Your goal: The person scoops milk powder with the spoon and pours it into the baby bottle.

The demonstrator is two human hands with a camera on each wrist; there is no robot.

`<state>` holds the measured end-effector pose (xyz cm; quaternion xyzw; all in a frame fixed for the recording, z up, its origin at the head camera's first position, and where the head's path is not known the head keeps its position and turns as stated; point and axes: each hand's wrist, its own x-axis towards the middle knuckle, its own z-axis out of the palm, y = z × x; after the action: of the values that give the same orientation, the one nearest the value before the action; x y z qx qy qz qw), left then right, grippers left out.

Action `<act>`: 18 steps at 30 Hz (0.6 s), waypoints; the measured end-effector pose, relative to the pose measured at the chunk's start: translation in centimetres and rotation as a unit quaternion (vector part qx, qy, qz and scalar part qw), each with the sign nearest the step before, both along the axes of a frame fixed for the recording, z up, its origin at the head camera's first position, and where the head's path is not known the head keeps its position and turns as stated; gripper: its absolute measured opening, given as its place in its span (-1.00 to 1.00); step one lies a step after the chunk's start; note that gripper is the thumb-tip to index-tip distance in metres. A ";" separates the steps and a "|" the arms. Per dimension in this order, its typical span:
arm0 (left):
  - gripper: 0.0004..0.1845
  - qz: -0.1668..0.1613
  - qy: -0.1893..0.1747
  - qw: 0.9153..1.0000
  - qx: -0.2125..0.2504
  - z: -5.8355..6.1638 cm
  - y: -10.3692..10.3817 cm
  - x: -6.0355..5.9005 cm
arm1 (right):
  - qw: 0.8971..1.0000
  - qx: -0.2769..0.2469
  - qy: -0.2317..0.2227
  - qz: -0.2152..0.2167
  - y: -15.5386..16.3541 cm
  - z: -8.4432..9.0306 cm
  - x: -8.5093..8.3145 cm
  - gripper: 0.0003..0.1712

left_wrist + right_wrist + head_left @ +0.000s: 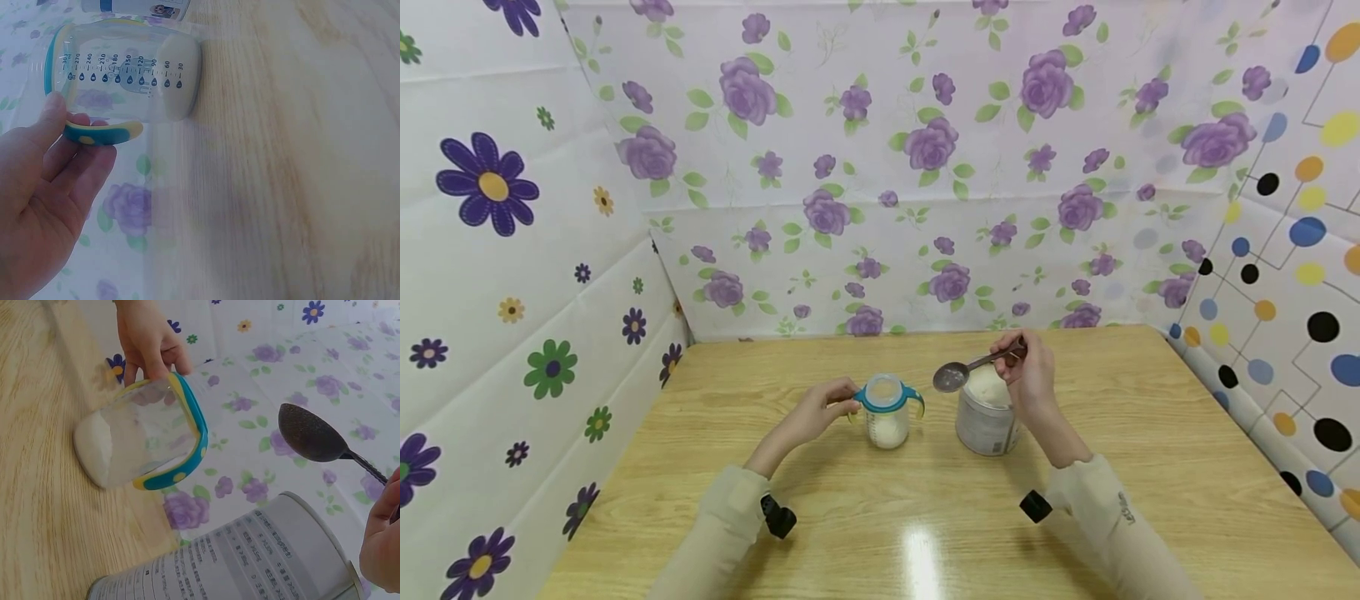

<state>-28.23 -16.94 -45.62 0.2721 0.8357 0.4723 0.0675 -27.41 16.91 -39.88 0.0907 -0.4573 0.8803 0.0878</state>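
A clear baby bottle (886, 417) with a teal and yellow two-handled collar stands upright on the table, white powder in its bottom. My left hand (817, 412) pinches the bottle's left handle (94, 134) between thumb and fingers. To the right of the bottle is a milk powder can (983, 425) with pale powder up near its rim. My right hand (1028, 372) grips a dark spoon (952, 377) by its handle, above the can. The spoon's bowl hangs over the gap between can and bottle, with a little powder residue in it.
The wooden table (880, 508) runs back to a wall covering of purple roses (931, 143). Patterned sheets also stand along the left and right sides. A black wrist camera (778, 517) sits at the left sleeve, another (1036, 506) at the right.
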 end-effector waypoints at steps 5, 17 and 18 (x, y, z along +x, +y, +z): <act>-0.88 -0.005 -0.002 1.000 0.002 0.0 0.0 0.1 | 1.000 -0.009 -0.012 -0.006 0.7 0.0 0.0 -0.42; -0.88 -0.007 -0.001 1.000 0.005 0.0 0.0 -0.1 | 0.998 -0.042 -0.038 -0.036 2.3 0.2 -0.3 -0.43; -0.87 -0.008 -0.001 1.000 0.004 0.0 0.0 -0.2 | 0.998 -0.045 -0.038 -0.038 2.4 0.1 -0.3 -0.42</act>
<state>-28.39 -16.95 -45.66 0.2792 0.8313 0.4754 0.0708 -27.75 19.30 -39.73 0.0356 -0.4238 0.8987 0.1072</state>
